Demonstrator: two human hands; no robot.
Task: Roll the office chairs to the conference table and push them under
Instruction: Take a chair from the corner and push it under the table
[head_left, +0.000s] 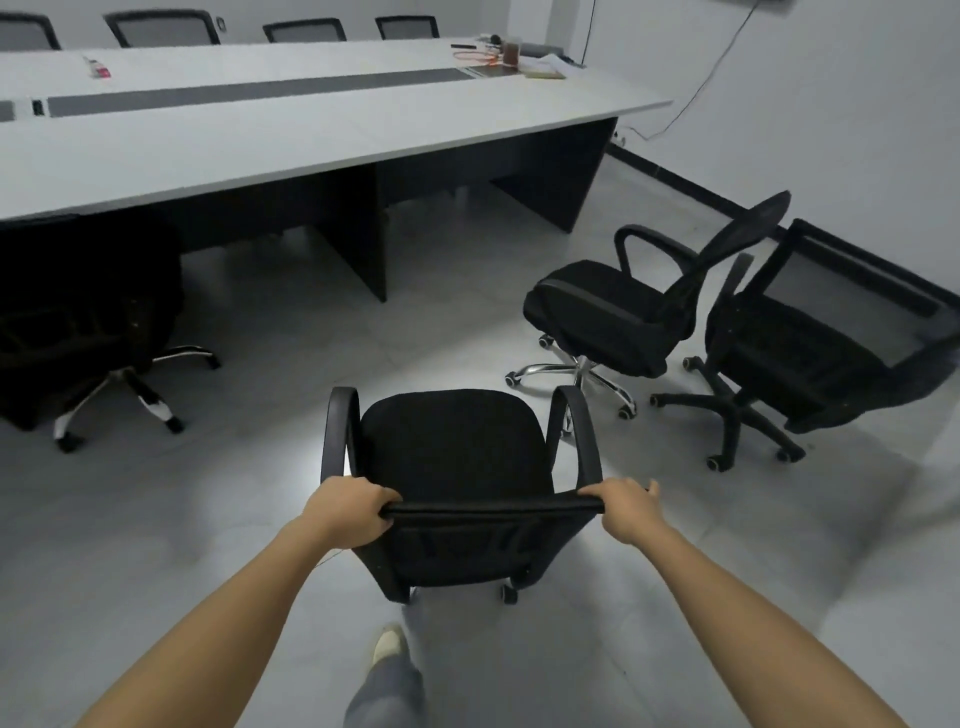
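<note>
While both hands (left (347, 512), right (626, 509)) grip its backrest top, the chair (457, 447) faces the table (311, 140).

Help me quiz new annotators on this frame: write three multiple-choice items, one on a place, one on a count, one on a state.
1. Where do the chrome-based chair and the black-based chair stand?
A) right of the held chair, by the wall
B) left of it
C) behind the person

2. How many chair backs show beyond the conference table?
A) two
B) four
C) six

3. How is the held chair gripped?
A) by one hand only
B) by neither hand
C) by both hands on the backrest top

Key:
1 A: both stand on open floor at the right, close to the wall.
2 B: four dark backs line the table's far edge.
3 C: the left hand and the right hand curl over the backrest's top edge.
</note>
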